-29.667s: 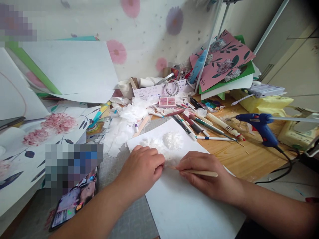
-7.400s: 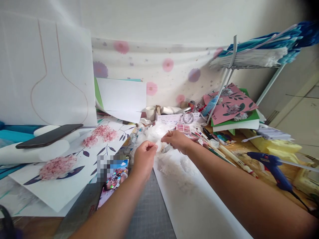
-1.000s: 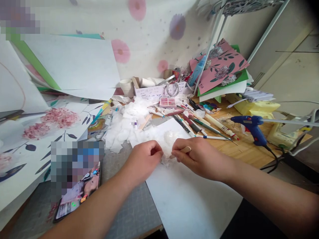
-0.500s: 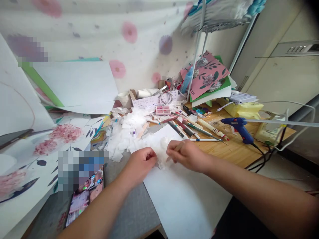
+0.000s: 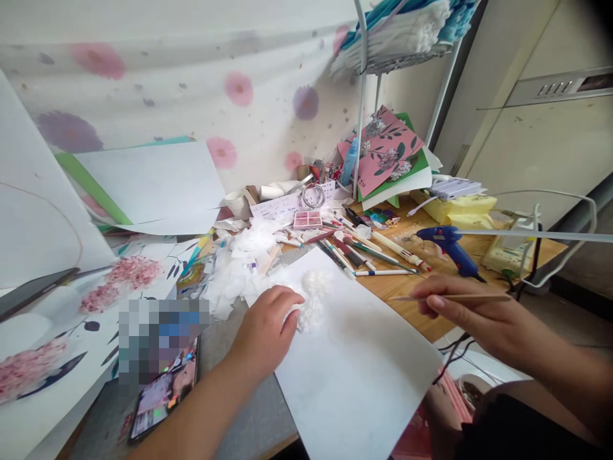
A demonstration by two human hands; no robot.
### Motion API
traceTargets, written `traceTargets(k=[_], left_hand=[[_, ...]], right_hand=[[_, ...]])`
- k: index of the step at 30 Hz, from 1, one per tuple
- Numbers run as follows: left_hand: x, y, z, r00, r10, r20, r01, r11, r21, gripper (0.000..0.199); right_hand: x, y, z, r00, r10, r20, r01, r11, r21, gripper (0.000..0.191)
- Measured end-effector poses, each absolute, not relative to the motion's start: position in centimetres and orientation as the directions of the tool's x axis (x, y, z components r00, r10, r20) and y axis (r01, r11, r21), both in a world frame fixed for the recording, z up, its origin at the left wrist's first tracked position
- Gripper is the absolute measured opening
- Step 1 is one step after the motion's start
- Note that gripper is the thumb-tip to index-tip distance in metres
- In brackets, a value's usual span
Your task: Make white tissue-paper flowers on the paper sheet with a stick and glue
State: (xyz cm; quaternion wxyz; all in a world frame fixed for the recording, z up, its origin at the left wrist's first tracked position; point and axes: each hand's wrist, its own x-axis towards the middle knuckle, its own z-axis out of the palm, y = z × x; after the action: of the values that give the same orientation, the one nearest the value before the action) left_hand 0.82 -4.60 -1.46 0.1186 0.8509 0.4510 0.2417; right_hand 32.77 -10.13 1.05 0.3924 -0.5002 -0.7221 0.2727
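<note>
A fluffy white tissue paper flower cluster (image 5: 313, 291) lies on a white sheet of paper (image 5: 349, 370). At the cluster's left edge, my left hand (image 5: 265, 326) is curled, with a bit of white tissue paper between thumb and forefinger. Its other fingers are mostly hidden. My right hand (image 5: 460, 313) is off to the right, beyond the sheet's edge, closed around a slim wooden stick (image 5: 479, 298). The stick lies nearly level, its thin pointed end towards the cluster.
Loose tissue pieces (image 5: 234, 262) are heaped behind my left hand. Several pens and brushes (image 5: 354, 249) lie at the back, near a blue glue gun (image 5: 445, 243) with a cord. A phone (image 5: 165, 396) is at left, beside a sheet with pink flowers (image 5: 131, 275).
My right hand has left the white cluster, moved right, and now shows the wooden stick. My left hand stays at the cluster, which is now more exposed. The view has shifted slightly.
</note>
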Motion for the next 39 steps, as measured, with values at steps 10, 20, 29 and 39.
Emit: traceTargets(k=[10, 20, 29, 39], left_hand=[[1.7, -4.7, -1.6, 0.578, 0.797, 0.175, 0.799, -0.597, 0.076, 0.040], [2.7, -4.8, -3.0, 0.633, 0.742, 0.221, 0.760, -0.650, 0.003, 0.039], [1.9, -4.7, -2.4, 0.631, 0.736, 0.245, 0.754, -0.656, 0.032, 0.034], [1.5, -4.2, -3.0, 0.628, 0.758, 0.175, 0.757, -0.647, 0.086, 0.045]], right_hand=[[33.2, -11.1, 0.7, -0.336, 0.913, 0.231, 0.571, 0.392, -0.722, 0.021], [28.9, -11.6, 1.8, -0.546, 0.797, 0.259, 0.596, 0.586, -0.548, 0.022], [25.6, -11.2, 2.2, -0.665, 0.700, 0.261, 0.611, 0.711, -0.348, 0.024], [24.2, -9.5, 1.9, -0.681, 0.672, 0.291, 0.612, 0.740, -0.279, 0.024]])
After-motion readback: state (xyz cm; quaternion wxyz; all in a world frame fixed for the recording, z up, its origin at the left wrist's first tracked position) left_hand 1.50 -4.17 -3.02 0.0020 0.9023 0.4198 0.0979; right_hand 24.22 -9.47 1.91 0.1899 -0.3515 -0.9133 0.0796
